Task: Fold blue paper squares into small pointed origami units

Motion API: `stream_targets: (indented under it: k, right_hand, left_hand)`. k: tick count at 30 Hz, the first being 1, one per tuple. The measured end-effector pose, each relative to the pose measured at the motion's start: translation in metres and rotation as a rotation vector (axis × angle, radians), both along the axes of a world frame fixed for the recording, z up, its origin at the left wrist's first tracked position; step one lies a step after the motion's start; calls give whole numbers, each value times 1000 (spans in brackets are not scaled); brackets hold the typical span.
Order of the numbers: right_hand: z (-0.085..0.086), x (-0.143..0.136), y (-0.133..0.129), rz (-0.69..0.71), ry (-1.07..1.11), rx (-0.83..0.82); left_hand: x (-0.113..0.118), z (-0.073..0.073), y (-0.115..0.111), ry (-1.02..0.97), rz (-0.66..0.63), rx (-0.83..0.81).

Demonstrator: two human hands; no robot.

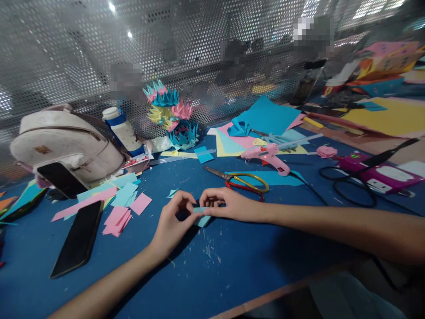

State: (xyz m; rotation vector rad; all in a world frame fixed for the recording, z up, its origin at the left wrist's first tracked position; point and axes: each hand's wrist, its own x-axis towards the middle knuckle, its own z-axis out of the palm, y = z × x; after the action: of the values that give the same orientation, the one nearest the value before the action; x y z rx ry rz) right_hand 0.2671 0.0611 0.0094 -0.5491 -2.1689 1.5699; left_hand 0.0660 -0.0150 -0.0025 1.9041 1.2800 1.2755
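Observation:
A small light-blue piece of paper (202,220) with a fold across its top is pinched between my two hands, just above the blue tabletop. My left hand (175,218) grips its left side between thumb and fingers. On the other side my right hand (230,204) is closed on the paper, fingers curled. Behind my right hand lie scissors (244,181) with one yellow and one red handle. A pink glue gun (265,156) rests farther back. Pink paper squares (117,221) and light-blue paper pieces (125,195) are spread to the left of my left hand.
At left are a black phone (79,239), another phone (62,179) leaning on a white backpack (66,137), and a bottle (122,130). A folded-paper flower stack (181,133) stands by the perforated metal panel (195,57). A purple power strip (378,173) with black cables lies right.

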Motion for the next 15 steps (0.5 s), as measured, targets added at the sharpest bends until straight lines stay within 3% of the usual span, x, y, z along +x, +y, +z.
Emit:
stream_targets:
  k: [10, 15]
  right_hand:
    - [-1, -1, -2, -1, -34, 84]
    - [0, -2, -3, -90, 39, -37]
  left_hand:
    - [8, 4, -4, -202, -83, -106]
    - [8, -1, 3, -225, -67, -180]
